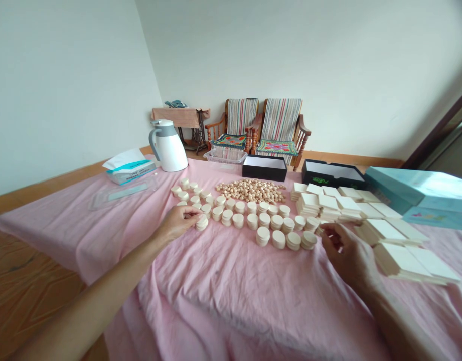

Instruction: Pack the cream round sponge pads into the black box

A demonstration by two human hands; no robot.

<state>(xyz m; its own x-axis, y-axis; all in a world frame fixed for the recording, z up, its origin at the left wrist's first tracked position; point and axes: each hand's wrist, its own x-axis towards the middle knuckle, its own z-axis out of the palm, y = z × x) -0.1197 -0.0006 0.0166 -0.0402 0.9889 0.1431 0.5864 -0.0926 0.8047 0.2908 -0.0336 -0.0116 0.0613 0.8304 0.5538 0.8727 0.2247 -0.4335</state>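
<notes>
A pink cloth [231, 301] spreads across the room's foreground, carrying a heap of wooden beads [251, 190], flat cream blocks [400, 260] to the right, and rows of pale disc stacks [253, 218]. The left hand [180, 223] is closed on one stack [201, 222] at a row's end. The right hand [341, 248] curls just beside another stack [309, 239]; whether it grips anything, I can't tell.

Stacked discs [238, 219] in rows on the bench [65, 230]; loose beads [251, 190] behind them; flat card pieces [381, 230] at right; open boxes [264, 168] behind the beads; jug [167, 146] and tissue box [131, 168] back left.
</notes>
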